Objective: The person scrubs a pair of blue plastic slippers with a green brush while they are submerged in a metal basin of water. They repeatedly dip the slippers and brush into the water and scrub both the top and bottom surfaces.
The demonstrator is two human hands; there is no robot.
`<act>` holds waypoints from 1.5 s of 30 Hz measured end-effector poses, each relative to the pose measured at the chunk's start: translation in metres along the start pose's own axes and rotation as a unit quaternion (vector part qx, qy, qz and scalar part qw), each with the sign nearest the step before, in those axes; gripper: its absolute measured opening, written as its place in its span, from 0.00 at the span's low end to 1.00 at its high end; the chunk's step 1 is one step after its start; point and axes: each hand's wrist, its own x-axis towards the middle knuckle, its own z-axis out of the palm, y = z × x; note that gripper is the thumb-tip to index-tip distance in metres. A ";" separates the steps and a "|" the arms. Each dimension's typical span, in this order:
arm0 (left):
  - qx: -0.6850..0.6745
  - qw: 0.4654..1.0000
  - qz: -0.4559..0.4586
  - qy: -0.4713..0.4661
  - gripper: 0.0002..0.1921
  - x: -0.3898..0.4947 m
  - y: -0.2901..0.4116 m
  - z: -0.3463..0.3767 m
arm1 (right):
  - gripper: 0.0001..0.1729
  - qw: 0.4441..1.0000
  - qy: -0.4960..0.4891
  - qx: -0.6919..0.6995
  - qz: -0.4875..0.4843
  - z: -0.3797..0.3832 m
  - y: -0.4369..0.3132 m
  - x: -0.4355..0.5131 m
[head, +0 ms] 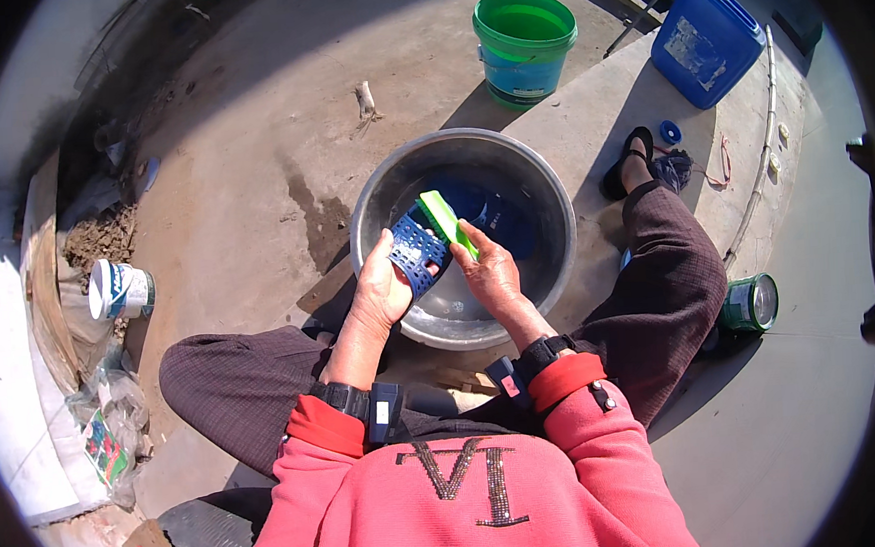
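Note:
Over a round metal basin [565, 243], my left hand [382, 284] grips a dark blue plastic slipper [415, 252] with many holes in its upper. My right hand [491, 266] is closed around the handle of a bright green scrubbing brush [441, 214], whose green bristles touch or nearly touch the slipper's upper. A second dark blue item [509, 220], seemingly another slipper, lies in shadow in the basin, its outline hard to make out. Parts of the held slipper are hidden behind my fingers and the brush.
Beyond the basin stands a green bucket [526, 24]. A blue plastic jerrycan [702, 50] is at the upper right, near a blue cap [670, 132]. On the left lies a white tub [124, 289]; a green tin [751, 303] lies beyond my right knee.

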 end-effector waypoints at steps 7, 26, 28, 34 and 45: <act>-0.034 0.994 0.037 0.095 0.31 0.005 0.020 -0.012 | 0.27 0.972 -0.144 -0.078 -0.171 0.010 -0.011 -0.036; -0.092 0.977 -0.011 0.192 0.29 0.026 -0.017 -0.059 | 0.19 0.966 -0.111 -0.216 0.093 -0.005 0.069 0.017; -0.076 0.981 -0.019 0.179 0.23 0.028 -0.022 -0.071 | 0.16 0.950 -0.104 -0.279 0.089 -0.010 0.090 0.027; 0.233 0.951 -0.024 0.203 0.14 0.019 -0.034 -0.078 | 0.17 0.893 -0.249 -0.362 0.096 0.014 0.115 0.026; 0.548 0.784 0.207 0.207 0.08 0.039 -0.040 -0.093 | 0.14 0.961 -0.127 -0.230 0.087 0.005 0.085 0.034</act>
